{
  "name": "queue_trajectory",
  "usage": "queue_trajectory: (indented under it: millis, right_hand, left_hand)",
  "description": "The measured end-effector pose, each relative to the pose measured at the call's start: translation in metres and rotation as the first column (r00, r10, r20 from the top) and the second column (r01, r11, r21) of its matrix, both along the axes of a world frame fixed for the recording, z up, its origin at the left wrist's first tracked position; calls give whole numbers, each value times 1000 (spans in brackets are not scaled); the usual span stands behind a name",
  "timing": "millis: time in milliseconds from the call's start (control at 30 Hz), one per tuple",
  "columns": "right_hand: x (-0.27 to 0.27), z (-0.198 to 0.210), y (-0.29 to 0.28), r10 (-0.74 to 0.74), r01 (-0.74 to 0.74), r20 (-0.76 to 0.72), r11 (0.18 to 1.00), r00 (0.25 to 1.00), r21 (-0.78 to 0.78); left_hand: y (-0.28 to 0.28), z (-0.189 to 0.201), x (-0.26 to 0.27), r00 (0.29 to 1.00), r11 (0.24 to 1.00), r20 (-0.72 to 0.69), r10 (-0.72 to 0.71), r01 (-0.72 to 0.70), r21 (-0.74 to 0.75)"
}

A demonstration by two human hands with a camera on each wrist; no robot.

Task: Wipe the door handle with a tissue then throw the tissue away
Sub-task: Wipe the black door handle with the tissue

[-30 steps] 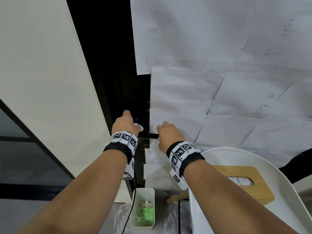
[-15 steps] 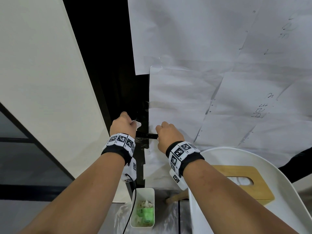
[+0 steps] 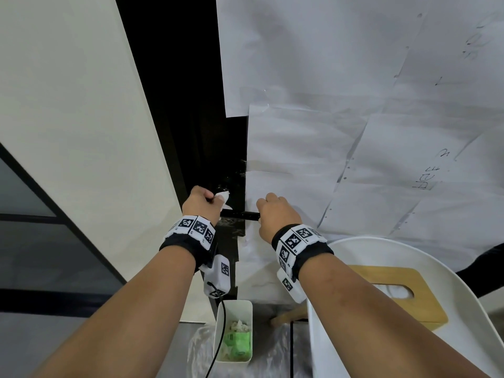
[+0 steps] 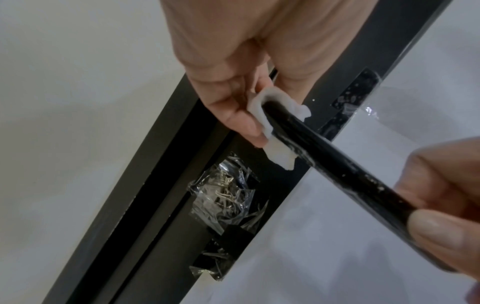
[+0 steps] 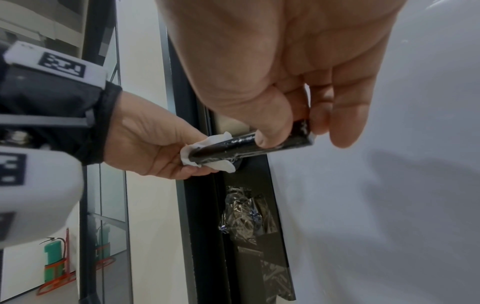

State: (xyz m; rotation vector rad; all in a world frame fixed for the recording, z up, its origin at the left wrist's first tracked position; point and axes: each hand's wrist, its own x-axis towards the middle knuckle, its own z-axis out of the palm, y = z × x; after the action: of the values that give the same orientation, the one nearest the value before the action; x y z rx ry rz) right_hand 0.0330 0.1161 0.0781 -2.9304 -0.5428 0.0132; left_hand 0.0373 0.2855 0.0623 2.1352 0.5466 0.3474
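Observation:
A black bar door handle (image 3: 240,214) (image 4: 327,162) (image 5: 249,147) juts across the dark door edge. My left hand (image 3: 200,204) (image 4: 233,98) (image 5: 153,152) pinches a white tissue (image 4: 272,131) (image 5: 205,156) (image 3: 222,197) wrapped round the handle's left end. My right hand (image 3: 275,216) (image 5: 298,115) (image 4: 441,211) grips the handle's right end between thumb and fingers. A small white bin (image 3: 234,304) with tissues and a green wrapper inside stands on the floor below my hands.
The door (image 3: 354,132) is covered with taped white paper sheets. A white wall panel (image 3: 68,118) stands at left. A white chair (image 3: 450,282) carrying a wooden tissue box (image 3: 425,317) sits at lower right. Crumpled clear tape (image 4: 226,197) clings to the door edge.
My left hand with the tissue has slid leftward and slightly up along the handle towards its end. My right hand has kept its grip in place.

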Motion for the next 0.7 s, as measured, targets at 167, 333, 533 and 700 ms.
queue_trajectory:
  millis: [167,333,533,700]
  right_hand:
    - [-1,1,-1,2,-2,2,1000,1000,6]
    - [-1,1,-1,5,-5,8,1000,1000,7]
    - [-1,1,-2,10,-10,2,1000,1000,18]
    - [0,2,-2,17,-17,0,1000,1000,0]
  left_hand:
    - [-1,2,-3,998,997,-6,65,-65,47]
    - [-7,5,-1,991,990,65,118,-123,65]
    - [-10,10,2,992,994,62,106,-106,-9]
    - [-7,7,1,996,996,23,87,-88,35]
